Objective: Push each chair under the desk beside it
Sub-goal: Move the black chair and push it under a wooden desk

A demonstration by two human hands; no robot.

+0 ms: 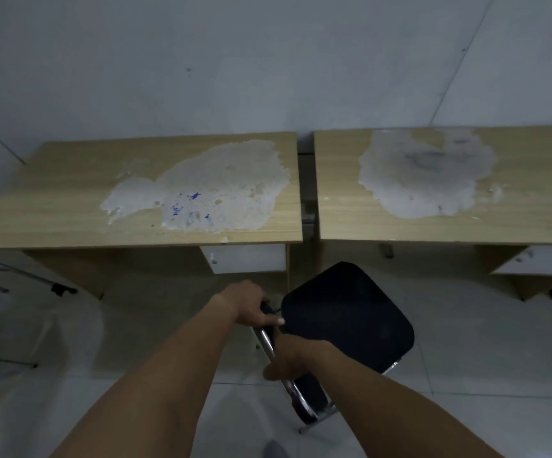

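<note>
Low in the centre of the frame, a black-seated chair (347, 315) stands on pale floor tiles (486, 352), turned askew; its seat points up toward the gap between two wood-grain desks (69, 206), while its backrest runs diagonally toward the lower right. The left hand (251, 307) and the right hand (289, 360) each wrap closed around that chrome backrest frame (266, 340). Both desktops have worn pale patches against a grey wall (235, 61).

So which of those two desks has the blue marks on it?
The left desk: blue flecks dot its pale worn patch. The right desk has a grey patch, no blue.
</note>
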